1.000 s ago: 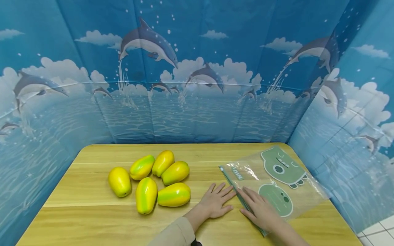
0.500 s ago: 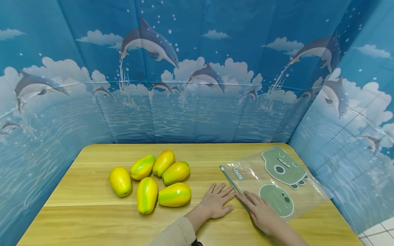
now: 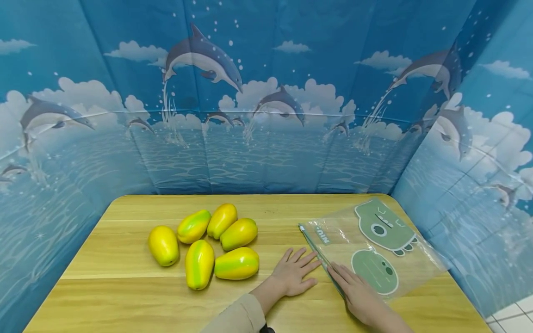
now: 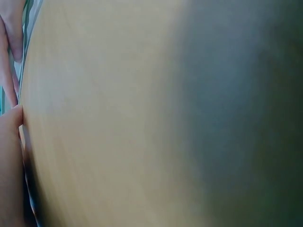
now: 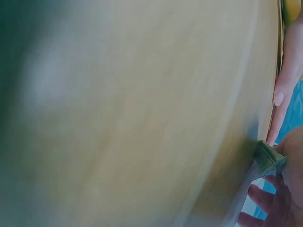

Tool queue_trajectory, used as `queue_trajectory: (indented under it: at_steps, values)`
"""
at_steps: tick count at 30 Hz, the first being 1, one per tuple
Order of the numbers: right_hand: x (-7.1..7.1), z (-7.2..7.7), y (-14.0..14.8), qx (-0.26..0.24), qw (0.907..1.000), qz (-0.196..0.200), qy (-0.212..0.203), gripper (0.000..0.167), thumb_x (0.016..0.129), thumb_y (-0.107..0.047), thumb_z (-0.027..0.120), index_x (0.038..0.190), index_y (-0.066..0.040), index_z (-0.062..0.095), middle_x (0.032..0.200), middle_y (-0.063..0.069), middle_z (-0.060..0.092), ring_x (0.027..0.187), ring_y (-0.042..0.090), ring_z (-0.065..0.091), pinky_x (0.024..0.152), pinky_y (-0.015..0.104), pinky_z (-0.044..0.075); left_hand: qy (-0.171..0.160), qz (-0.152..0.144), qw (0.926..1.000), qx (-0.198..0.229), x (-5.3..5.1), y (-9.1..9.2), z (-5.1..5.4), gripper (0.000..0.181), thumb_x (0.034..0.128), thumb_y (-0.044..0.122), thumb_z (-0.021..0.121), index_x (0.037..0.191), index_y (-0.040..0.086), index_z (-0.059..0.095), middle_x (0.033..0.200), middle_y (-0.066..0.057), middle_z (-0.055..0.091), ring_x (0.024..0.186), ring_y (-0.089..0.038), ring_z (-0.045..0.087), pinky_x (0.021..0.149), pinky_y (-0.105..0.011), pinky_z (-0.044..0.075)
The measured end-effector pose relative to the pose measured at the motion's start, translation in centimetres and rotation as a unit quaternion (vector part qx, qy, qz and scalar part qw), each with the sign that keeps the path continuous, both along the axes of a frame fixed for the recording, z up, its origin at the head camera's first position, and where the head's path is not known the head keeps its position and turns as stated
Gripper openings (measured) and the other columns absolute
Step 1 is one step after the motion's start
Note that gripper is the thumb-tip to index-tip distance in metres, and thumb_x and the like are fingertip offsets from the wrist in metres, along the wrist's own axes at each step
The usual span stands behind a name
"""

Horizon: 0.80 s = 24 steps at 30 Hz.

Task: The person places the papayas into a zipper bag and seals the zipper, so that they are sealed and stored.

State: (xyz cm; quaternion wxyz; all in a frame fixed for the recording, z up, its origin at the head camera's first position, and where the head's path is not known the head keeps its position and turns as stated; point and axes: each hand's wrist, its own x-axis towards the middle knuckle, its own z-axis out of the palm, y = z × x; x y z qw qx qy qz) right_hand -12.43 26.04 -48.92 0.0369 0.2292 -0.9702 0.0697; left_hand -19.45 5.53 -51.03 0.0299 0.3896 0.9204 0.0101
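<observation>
A clear zip bag (image 3: pixel 333 236) with green cartoon shapes lies on the right side of the wooden table. My left hand (image 3: pixel 291 274) rests flat with fingers spread, its fingertips touching the bag's zip edge. In the head view, my right hand (image 3: pixel 357 293) lies over the nearer part of that edge, its fingers above and its thumb out of sight. The right wrist view shows the green zip edge (image 5: pixel 269 158) between the thumb and fingers of the right hand (image 5: pixel 292 165). Left of the hands are several yellow-green papaya-like fruits (image 3: pixel 200 264), untouched.
The wooden table (image 3: pixel 145 305) has rounded far corners. A blue dolphin-print curtain (image 3: pixel 266 148) hangs behind it and along both sides. Tiled floor (image 3: pixel 518 305) shows at the lower right.
The right hand's thumb has gone from spread beside the zip edge to out of sight, and the hand has shifted slightly right and down. The left hand stays put.
</observation>
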Motion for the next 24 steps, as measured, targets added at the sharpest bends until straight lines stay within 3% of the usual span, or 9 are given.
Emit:
queue_trajectory:
  at_steps: [10, 18, 24]
  values:
    - [0.4, -0.26, 0.37, -0.012, 0.9997, 0.0, 0.023, 0.048, 0.087, -0.007, 0.058, 0.134, -0.007, 0.046, 0.135, 0.01, 0.046, 0.12, 0.03, 0.045, 0.092, 0.049, 0.042, -0.002, 0.002, 1.0, -0.006, -0.01, 0.04, -0.11, 0.053, 0.0952, 0.056, 0.015, 0.145, 0.038, 0.014, 0.152, 0.016, 0.006, 0.139, -0.013, 0.007, 0.113, -0.041, 0.011]
    - [0.54, -0.16, 0.44, -0.043, 0.9986, -0.024, -0.02, 0.052, 0.087, -0.007, 0.058, 0.137, -0.009, 0.042, 0.138, 0.011, 0.043, 0.121, 0.028, 0.045, 0.094, 0.045, 0.042, -0.002, 0.003, 1.0, -0.008, 0.05, 0.01, -0.07, 0.053, 0.095, 0.056, 0.014, 0.145, 0.038, 0.013, 0.152, 0.016, 0.006, 0.139, -0.013, 0.007, 0.113, -0.041, 0.01]
    - [0.72, -0.38, 0.5, -0.057, 0.9976, -0.034, 0.021, 0.056, 0.082, -0.004, 0.063, 0.135, -0.006, 0.043, 0.136, 0.013, 0.044, 0.118, 0.028, 0.047, 0.093, 0.045, 0.043, -0.002, 0.005, 1.0, -0.008, 0.08, 0.05, -0.16, 0.053, 0.0949, 0.056, 0.014, 0.145, 0.038, 0.014, 0.152, 0.016, 0.006, 0.139, -0.013, 0.007, 0.113, -0.041, 0.01]
